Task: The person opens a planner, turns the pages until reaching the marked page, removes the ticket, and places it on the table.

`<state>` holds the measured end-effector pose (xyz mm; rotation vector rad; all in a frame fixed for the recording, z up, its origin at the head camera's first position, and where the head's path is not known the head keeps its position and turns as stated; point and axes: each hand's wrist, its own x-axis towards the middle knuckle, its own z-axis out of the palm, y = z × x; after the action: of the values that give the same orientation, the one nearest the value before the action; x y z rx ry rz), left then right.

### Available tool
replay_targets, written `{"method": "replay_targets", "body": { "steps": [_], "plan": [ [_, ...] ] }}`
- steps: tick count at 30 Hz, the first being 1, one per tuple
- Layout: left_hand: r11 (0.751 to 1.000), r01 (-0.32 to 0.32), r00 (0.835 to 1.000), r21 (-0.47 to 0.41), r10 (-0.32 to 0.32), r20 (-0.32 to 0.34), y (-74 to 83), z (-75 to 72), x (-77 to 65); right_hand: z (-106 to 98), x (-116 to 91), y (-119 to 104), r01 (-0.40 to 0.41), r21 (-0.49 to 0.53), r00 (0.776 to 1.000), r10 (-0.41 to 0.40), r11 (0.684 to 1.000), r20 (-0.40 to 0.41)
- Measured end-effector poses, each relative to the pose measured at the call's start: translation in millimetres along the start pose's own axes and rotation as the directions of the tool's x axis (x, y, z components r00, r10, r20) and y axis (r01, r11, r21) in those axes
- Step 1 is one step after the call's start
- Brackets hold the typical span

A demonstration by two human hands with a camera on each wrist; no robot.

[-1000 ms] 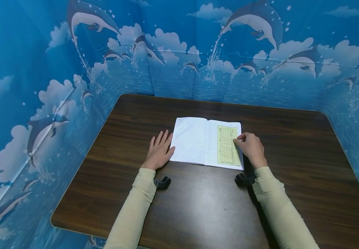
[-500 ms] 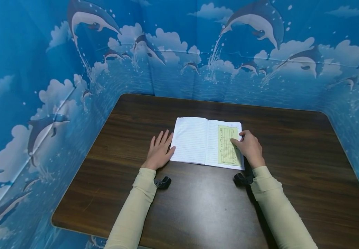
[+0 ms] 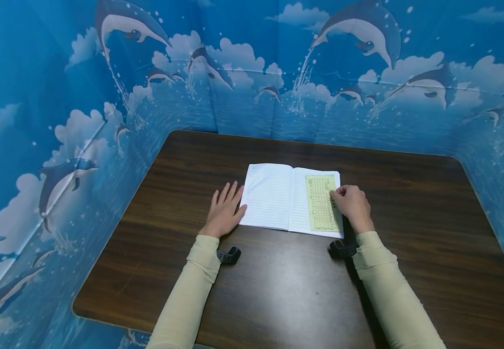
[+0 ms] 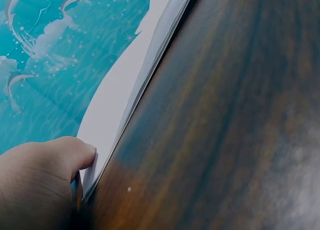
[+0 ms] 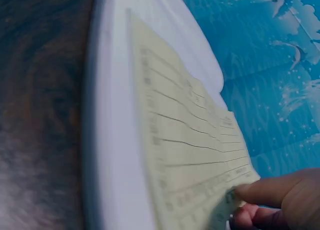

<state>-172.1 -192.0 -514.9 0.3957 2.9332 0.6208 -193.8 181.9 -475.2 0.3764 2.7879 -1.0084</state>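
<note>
An open lined notebook (image 3: 266,196) lies on the dark wooden table. On its right page is a pale yellow printed form slip (image 3: 320,206) with a ruled grid. My right hand (image 3: 354,206) pinches the slip's right edge, thumb on top and fingertips below; in the right wrist view the slip (image 5: 187,140) bows up slightly at that edge. Fingers spread, my left hand (image 3: 224,211) lies flat at the notebook's left edge. Its thumb rests on the page corner, and the left wrist view shows the thumb (image 4: 75,152) touching the paper (image 4: 112,100).
The brown wood-grain table (image 3: 286,291) has rounded corners. A blue curtain (image 3: 243,114) printed with dolphins and clouds surrounds its far and left sides. Each wrist wears a black band, such as the left band (image 3: 229,256).
My right thumb first reached further left over the slip, then drew back right to its edge. The slip's lower end has shifted slightly to the right. My left hand stays in place.
</note>
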Motion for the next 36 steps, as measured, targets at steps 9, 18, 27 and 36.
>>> {"method": "replay_targets", "body": {
  "steps": [9, 18, 27, 36],
  "plan": [
    [1.0, 0.001, 1.0, -0.007, -0.001, -0.006, 2.1, -0.9, -0.4, -7.7, 2.6, 7.8, 0.023, 0.092, 0.998, -0.028, 0.995, 0.058],
    [1.0, -0.002, 1.0, -0.004, 0.002, -0.001, -3.4, 3.3, 1.5, -6.5, 6.1, 11.5, 0.045, 0.16, 0.997, -0.054, 0.986, 0.05],
    [1.0, 0.005, 1.0, 0.003, -0.005, -0.007, 2.3, -0.7, 0.0, -9.3, 9.3, 15.6, 0.053, 0.148, 0.996, -0.063, 0.988, 0.067],
    [1.0, 0.002, 1.0, 0.019, -0.002, 0.001, 2.6, -1.9, -1.5, -21.9, 8.6, 26.0, 0.048, 0.141, 0.995, -0.059, 0.989, 0.078]
  ]
}}
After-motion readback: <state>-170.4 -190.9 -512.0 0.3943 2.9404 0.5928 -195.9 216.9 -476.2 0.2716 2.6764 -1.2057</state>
